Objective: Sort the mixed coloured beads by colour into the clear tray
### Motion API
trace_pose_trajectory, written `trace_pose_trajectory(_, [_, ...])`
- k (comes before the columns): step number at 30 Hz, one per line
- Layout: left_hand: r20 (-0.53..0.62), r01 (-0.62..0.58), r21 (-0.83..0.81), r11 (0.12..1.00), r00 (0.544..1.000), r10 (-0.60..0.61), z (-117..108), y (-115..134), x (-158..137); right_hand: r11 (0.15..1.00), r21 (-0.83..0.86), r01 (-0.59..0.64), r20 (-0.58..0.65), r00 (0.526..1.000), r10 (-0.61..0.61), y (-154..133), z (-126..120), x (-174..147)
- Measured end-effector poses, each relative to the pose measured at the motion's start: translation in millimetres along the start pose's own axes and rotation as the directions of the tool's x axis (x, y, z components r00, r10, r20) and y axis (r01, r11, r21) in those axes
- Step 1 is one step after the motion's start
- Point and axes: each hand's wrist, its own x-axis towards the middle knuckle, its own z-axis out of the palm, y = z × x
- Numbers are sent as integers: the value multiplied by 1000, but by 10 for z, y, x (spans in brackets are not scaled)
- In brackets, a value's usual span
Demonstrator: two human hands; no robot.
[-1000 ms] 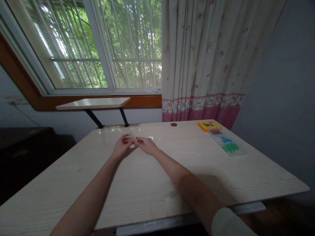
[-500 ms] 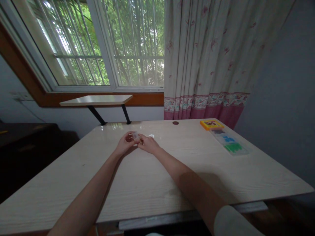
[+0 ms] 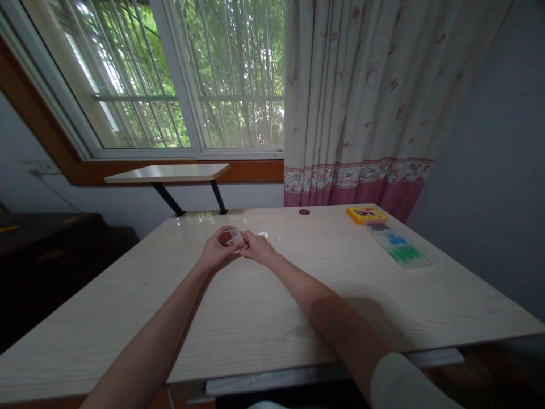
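Note:
Over the far middle of the desk, my left hand (image 3: pixel 216 250) curls its thumb and fingers around a small clear plastic box (image 3: pixel 235 233). Thin pale lines, perhaps sticks or box edges, show in the gap of that hand; they are too small to tell. My right hand (image 3: pixel 258 250) is closed, its fingertips pinched against the right side of the same box. Something small and beige shows by the right fingertips, its kind unclear. The box is held tilted between the two hands, and the fingers cover its lower part.
At the desk's (image 3: pixel 272 318) far right lies a yellow-orange box (image 3: pixel 367 214) with a printed top. Beside it sits a clear compartment case (image 3: pixel 419 261) with dark, blue and green pieces. A raised shelf (image 3: pixel 170 172) on black legs stands back left. A round brown cap (image 3: pixel 304 212) lies near the rear edge.
Both hands stay in nearly the same place. The small box has turned slightly between the fingers, and the thin pale lines show less clearly.

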Motion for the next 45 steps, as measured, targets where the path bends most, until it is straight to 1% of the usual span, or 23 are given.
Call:
trace_pose_trajectory(6, [-11,-26,95,995,1000,27,-18,20,-14,999,-25,32,-5,999,-32,35,5,8])
trace_pose_trajectory(10, [14,-10,94,996,1000,9,-28,83,-13,1000,-11,21,4,1000,-21,45,-29,5])
trace_pose_trajectory(13, [19,-31,115,993,999,29,-66,123,-10,999,5,-40,-15,999,40,32,-57,1])
trace_pose_trajectory(16, [40,-83,231,969,996,76,-139,122,-10,994,17,-105,-34,994,105,12,-88,-7])
trace_pose_trajectory(18, [82,-102,297,949,993,81,-189,105,-11,992,17,-128,-36,991,129,4,-104,-12])
trace_pose_trajectory(20, [119,-116,316,942,990,82,-226,93,-14,990,5,-144,-37,989,144,6,-111,-15])
trace_pose_trajectory(22, [137,-116,299,947,988,78,-249,100,-16,987,-17,-160,-46,986,159,14,-109,-15])
trace_pose_trajectory(26, [73,-70,243,968,996,54,-284,128,-15,979,-84,-185,-79,981,178,26,-96,-8])
trace_pose_trajectory(28, [47,-65,274,959,997,54,-305,108,-6,977,-109,-181,-92,981,171,23,-98,-8])
trace_pose_trajectory(30, [59,-89,358,929,996,72,-326,55,7,978,-123,-170,-100,982,158,18,-106,-11])
trace_pose_trajectory(33, [127,-148,501,853,987,97,-343,-47,25,973,-149,-175,-110,981,160,19,-112,-18])
trace_pose_trajectory(37, [211,-220,595,773,971,114,-328,-115,33,965,-168,-201,-131,975,180,36,-101,-14])
trace_pose_trajectory(40, [214,-233,634,737,969,123,-296,-116,31,969,-152,-195,-148,974,172,46,-97,-8])
trace_pose_trajectory(45, [202,-205,715,668,976,83,-248,-109,17,972,-121,-202,-149,972,184,45,-105,-13])
